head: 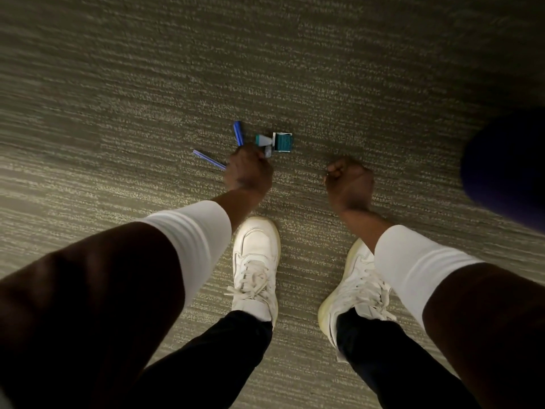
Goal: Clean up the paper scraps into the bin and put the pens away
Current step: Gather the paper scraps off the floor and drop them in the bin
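Observation:
My left hand (247, 169) reaches down to the grey carpet and grips a bunch of pens. A thick blue pen (238, 132) sticks up out of the fist and a thin blue pen (208, 159) points out to the left. A teal-and-grey marker (264, 140) pokes out at the top right of the fist. A small teal-and-white block (283, 142) lies on the carpet just beyond the marker. My right hand (348, 181) hangs to the right of the pens, fingers curled into a fist, with nothing visible in it.
My two white sneakers (255, 267) stand on the carpet (147, 84) just below the hands. A dark rounded object (504, 166) fills the right edge. No bin or paper scraps are in view.

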Motion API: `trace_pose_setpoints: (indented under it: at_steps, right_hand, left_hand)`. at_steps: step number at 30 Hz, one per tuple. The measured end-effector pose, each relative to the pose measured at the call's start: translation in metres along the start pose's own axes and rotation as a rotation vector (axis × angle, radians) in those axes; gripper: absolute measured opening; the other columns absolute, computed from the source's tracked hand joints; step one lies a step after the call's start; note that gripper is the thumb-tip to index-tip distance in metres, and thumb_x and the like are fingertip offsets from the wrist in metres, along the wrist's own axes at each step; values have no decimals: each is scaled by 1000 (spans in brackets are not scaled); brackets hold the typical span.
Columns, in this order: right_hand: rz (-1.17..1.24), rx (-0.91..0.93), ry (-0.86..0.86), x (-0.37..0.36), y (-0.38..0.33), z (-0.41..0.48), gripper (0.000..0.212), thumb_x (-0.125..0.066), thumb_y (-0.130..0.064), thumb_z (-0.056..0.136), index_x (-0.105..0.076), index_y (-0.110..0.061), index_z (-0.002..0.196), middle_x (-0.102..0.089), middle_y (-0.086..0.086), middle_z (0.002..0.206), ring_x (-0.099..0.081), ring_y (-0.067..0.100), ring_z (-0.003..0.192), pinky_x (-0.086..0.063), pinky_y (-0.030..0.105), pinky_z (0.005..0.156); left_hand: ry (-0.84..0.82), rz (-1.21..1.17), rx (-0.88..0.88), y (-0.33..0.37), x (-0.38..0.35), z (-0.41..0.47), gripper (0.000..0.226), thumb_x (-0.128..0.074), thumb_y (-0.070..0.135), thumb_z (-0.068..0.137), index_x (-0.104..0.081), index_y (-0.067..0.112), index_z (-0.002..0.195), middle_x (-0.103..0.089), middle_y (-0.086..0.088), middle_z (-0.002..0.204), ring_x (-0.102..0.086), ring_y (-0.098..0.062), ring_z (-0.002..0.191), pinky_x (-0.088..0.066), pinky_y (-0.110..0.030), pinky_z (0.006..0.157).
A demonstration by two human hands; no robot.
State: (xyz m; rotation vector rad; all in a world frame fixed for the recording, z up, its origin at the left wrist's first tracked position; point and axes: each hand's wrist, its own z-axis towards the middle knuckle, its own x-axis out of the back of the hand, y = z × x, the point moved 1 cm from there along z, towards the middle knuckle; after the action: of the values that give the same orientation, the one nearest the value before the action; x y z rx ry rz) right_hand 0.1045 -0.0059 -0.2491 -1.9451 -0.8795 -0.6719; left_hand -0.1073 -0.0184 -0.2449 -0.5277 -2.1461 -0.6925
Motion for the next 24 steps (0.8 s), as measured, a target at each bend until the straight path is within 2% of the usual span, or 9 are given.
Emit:
trace_pose_setpoints:
  at_steps: [3, 6, 7, 9, 11, 13, 16, 19, 24]
  right_hand:
    - [-1, -13, -54, 1, 1, 4, 15, -76, -18, 79, -67, -30, 78, -74, -11, 80, -73, 15, 78, -56, 27, 75]
    - [12, -17, -126, 5, 2, 3, 17, -74, -15, 78, -65, -29, 74, -76, -9, 83, -73, 15, 80, -59, 32, 80]
    - [29, -33, -165, 8, 3, 1, 15, -73, -13, 78, -66, -27, 76, -77, -4, 86, -72, 18, 81, -59, 35, 82]
    - [-21, -66, -224, 15, 7, -9, 8, -70, -17, 82, -68, -24, 83, -76, 6, 93, -63, 20, 81, -53, 31, 80]
    - [-70, -92, -229, 28, 9, -26, 5, -67, -20, 87, -69, -24, 89, -74, 7, 95, -61, 23, 84, -45, 29, 77]
    - [-73, -116, -243, 44, 7, -46, 6, -65, -21, 89, -69, -24, 92, -71, 4, 95, -65, 28, 94, -43, 29, 76]
    - [-84, -90, -221, 72, 1, -75, 6, -67, -18, 90, -72, -19, 92, -74, 7, 96, -69, 29, 94, -51, 32, 81]
    - [42, -58, -138, 107, -3, -99, 11, -70, -3, 84, -76, -11, 87, -77, 3, 90, -73, 23, 83, -61, 35, 80]
    - [127, -82, -69, 167, -12, -125, 18, -78, -1, 82, -72, -17, 83, -75, -1, 87, -69, 17, 77, -61, 36, 77]
  left_hand:
    - [-14, 3, -44, 1, -1, -1, 24, -58, 36, 97, -76, 21, 102, -78, -10, 105, -73, -35, 100, -46, -32, 73]
    - [-43, 18, -70, 6, 0, -15, 31, -57, 46, 96, -74, 21, 101, -77, -10, 102, -72, -35, 96, -44, -31, 71]
    - [-68, 25, -49, 8, 2, -21, 29, -61, 47, 93, -73, 23, 100, -76, -8, 101, -73, -33, 96, -45, -31, 70]
    - [-118, 15, -20, 11, 8, -36, 19, -65, 39, 86, -71, 24, 94, -76, -1, 98, -73, -29, 93, -47, -30, 69]
    - [-161, -17, -23, 14, 17, -54, 8, -64, 32, 82, -66, 24, 86, -75, 3, 92, -73, -27, 88, -53, -30, 71]
    - [-190, -43, -39, 21, 27, -75, 4, -64, 27, 82, -61, 25, 80, -73, 5, 86, -72, -25, 83, -57, -30, 72]
    - [-220, 9, -139, 33, 43, -108, 10, -69, 24, 87, -61, 28, 81, -71, 4, 80, -71, -23, 78, -54, -29, 66]
    - [-253, 4, -205, 48, 61, -140, 12, -71, 20, 89, -65, 29, 83, -76, 1, 84, -71, -21, 77, -61, -34, 72]
    - [-329, 3, -242, 91, 91, -186, 16, -66, 18, 91, -60, 29, 82, -75, -1, 89, -72, -24, 83, -61, -36, 77]
